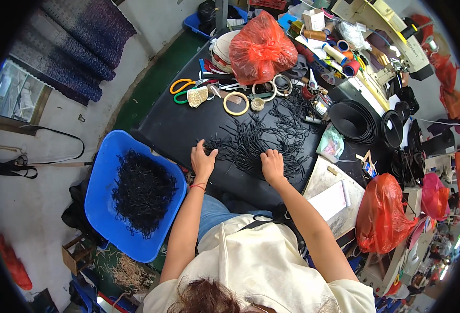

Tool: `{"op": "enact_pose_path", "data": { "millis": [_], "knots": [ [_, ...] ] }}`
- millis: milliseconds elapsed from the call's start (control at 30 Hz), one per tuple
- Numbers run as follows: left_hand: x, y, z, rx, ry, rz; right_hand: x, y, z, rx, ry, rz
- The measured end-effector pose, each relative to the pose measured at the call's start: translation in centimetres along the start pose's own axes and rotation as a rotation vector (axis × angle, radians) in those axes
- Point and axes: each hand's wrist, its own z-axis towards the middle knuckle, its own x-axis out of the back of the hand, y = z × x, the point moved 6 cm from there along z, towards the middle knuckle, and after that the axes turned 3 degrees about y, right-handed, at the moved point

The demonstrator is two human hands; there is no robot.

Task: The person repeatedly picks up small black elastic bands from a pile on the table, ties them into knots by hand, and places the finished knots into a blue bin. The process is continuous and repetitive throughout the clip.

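Note:
A tangled pile of thin black cords [248, 143] lies spread over the black tabletop. At its left end is my left hand [204, 160], thumb and fingers apart, the cord tips beside the gap between them. My right hand [273, 164] rests on the near side of the pile, its fingers curled down around some black cords. How many strands it has is hidden by the fingers. To the left of my left forearm, a blue plastic tub [97, 201] holds a heap of black cord pieces [144, 193].
Beyond the pile lie a tape roll [236, 104], orange-handled scissors [182, 85] and a red plastic bag [264, 47]. Coiled black strips [352, 121] and a sewing machine [392, 36] stand to the right. A white pad [328, 202] lies on a board near my right forearm.

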Motion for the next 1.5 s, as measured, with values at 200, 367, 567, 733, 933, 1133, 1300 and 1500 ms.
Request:
{"op": "enact_pose_path", "data": {
  "millis": [200,367,567,733,933,1133,1300,1500],
  "knots": [
    [0.3,7.4,-4.3,-0.199,-0.274,-0.328,7.0,-1.6,0.0,0.207,0.169,0.167],
    [-0.6,9.3,-7.3,0.201,-0.774,-0.526,10.6,-4.2,-1.3,0.34,0.069,0.343],
    [2.7,10.7,-8.3,-0.099,-0.722,-0.378,13.2,-4.1,-1.7,0.256,0.069,0.559],
    [3.0,9.7,-9.4,0.271,-0.804,-0.651,14.8,-3.2,-0.5,0.093,0.105,0.717],
    [4.4,11.2,-9.5,0.612,-0.755,-1.035,16.1,-4.0,-0.1,-0.272,0.254,0.892],
    [5.1,11.7,-9.0,0.638,-0.639,-1.146,16.4,-7.4,-0.3,-0.09,0.19,0.93],
    [5.0,11.3,-8.7,0.602,-0.55,-1.171,15.1,-7.4,-0.6,-0.292,0.068,1.137],
    [4.9,10.6,-7.9,0.719,-0.698,-1.487,16.6,-6.2,-1.3,-0.047,0.158,0.832]
  ]
}}
